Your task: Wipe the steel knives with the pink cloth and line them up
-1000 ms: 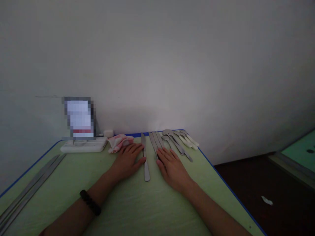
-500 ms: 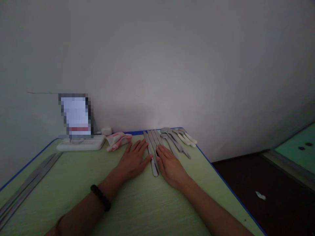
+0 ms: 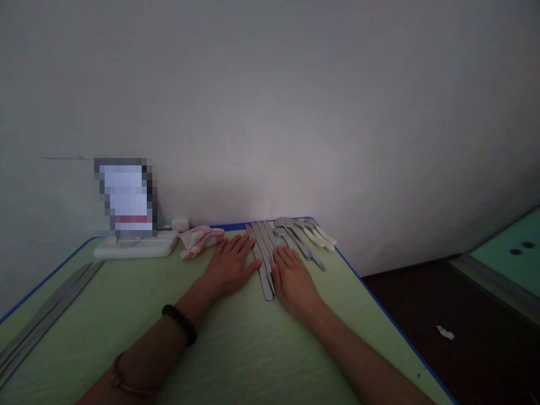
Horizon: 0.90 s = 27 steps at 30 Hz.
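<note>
My left hand (image 3: 230, 263) lies flat on the green tabletop, fingers stretched out, its fingertips and thumb against the left side of a metal table knife (image 3: 264, 278). More metal knives (image 3: 262, 239) lie close beside it, their blades toward the wall. My right hand (image 3: 295, 284) rests flat on the other side of the knives and covers part of their handles. Its fingers are straight and grip nothing. Just beyond it are several metal spoons (image 3: 297, 239) and some cutlery with white handles (image 3: 323, 239). A pink and white cloth (image 3: 200, 241) lies crumpled left of my left hand.
A blurred-out screen (image 3: 129, 197) stands behind a white power strip (image 3: 137, 246), with a white charger (image 3: 180, 225) nearby. Long metal strips (image 3: 54, 309) lie at the table's left. The table (image 3: 236, 360) has a blue edge and meets the wall. A white scrap (image 3: 445, 332) is on the dark floor.
My left hand has moved right, sliding the single knife against the other knives and tilting it. The gap between that knife and the group has closed. My right hand stays beside them.
</note>
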Available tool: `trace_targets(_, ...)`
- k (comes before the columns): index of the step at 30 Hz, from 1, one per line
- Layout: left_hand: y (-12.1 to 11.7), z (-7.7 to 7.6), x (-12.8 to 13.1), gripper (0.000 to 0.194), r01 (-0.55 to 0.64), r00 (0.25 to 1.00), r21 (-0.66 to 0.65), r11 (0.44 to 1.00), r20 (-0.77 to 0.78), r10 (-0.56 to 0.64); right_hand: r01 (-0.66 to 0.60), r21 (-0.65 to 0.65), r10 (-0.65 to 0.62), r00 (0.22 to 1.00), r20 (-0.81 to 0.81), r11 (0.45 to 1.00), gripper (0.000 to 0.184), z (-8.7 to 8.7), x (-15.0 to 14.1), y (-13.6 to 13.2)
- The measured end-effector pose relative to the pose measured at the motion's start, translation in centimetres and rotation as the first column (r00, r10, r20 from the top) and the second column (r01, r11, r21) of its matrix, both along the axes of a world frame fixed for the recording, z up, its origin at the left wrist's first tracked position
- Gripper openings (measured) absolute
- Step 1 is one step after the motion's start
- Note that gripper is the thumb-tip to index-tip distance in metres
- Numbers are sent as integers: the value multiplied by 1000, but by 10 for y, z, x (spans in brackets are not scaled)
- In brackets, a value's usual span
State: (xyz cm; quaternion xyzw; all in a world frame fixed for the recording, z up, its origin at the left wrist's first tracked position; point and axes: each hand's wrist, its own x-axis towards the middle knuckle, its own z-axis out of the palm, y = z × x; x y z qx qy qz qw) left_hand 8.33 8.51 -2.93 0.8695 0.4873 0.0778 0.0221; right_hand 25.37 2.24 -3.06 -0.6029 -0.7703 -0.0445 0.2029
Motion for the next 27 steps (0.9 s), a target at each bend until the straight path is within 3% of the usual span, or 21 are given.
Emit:
trace_targets(7,2,0,0,55,30,1000,16,999,-2,-30,6,-6,-6,1000,-7,1000,42,1,-2,0)
trace_targets(15,4,-1,-4,50,125,990,51,991,61,-128,31,49,-22,986,-168,998,42,21,17,4)
trace_targets(18,3,0,-5,50,186,980,39,982,64,-188,14,40,-7,988,-155,999,39,23,20,5)
trace_targets(27,3,0,-4,52,176,983,-2,984,61,-175,-34,3,34,995,-95,999,37,20,11,2)
